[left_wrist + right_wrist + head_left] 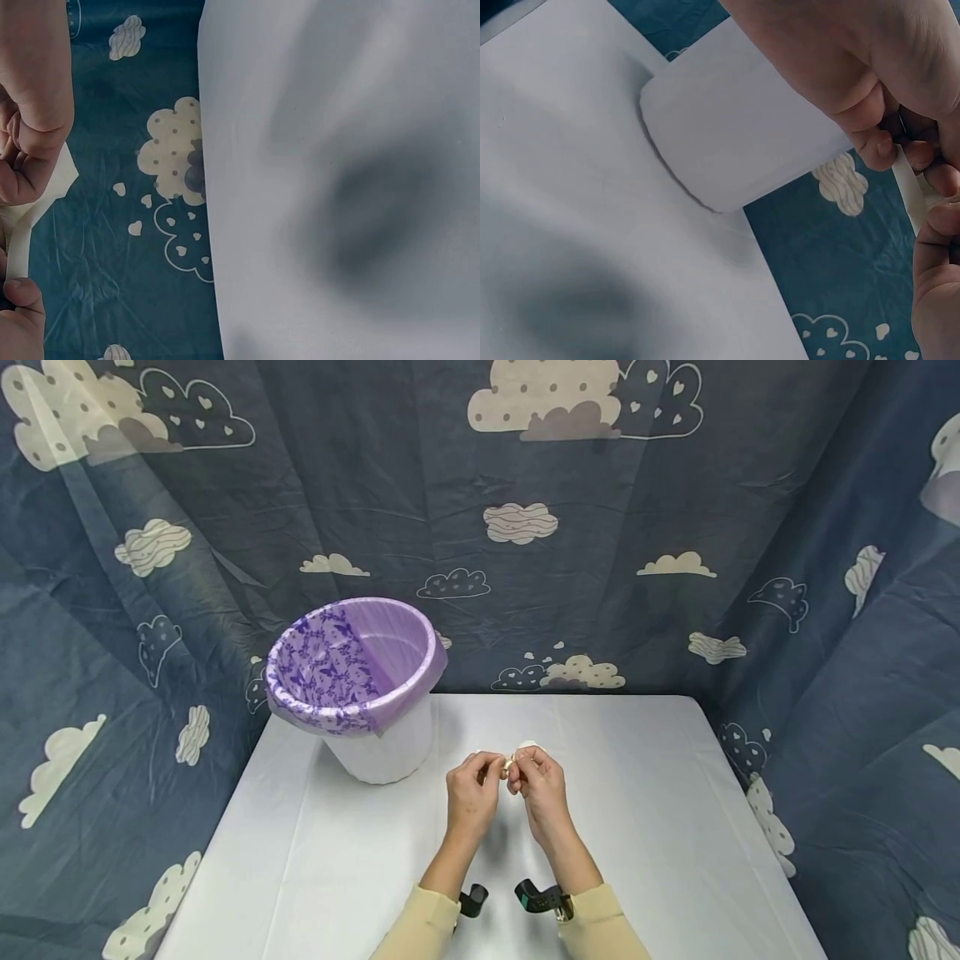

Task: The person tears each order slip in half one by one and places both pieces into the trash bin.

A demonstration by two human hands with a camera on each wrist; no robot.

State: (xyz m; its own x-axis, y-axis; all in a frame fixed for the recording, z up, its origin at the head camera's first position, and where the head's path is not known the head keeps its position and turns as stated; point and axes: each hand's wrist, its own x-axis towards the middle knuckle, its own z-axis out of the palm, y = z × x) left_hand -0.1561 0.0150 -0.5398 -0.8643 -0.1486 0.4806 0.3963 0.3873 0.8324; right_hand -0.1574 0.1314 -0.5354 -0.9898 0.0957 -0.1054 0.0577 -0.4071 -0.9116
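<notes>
A small pale cream piece (pixel 509 764), thin like folded paper, is between my hands over the middle of the table; its exact kind cannot be made out. My left hand (pixel 472 785) pinches its left side with thumb and fingertips. Opposite, my right hand (pixel 542 783) pinches the other side, the two sets of fingertips almost meeting. An angular edge of the cream piece (pixel 63 177) sticks out past the fingers in the left wrist view. In the right wrist view only a narrow strip of it (pixel 910 189) shows; the fingers hide the rest.
Left of the hands stands a white bin (pixel 382 747) with a purple butterfly-patterned bag (pixel 322 660) folded over its rim. A white cloth covers the table (pixel 660 827). Dark blue cloud-printed curtains (pixel 375 485) hang behind and at both sides.
</notes>
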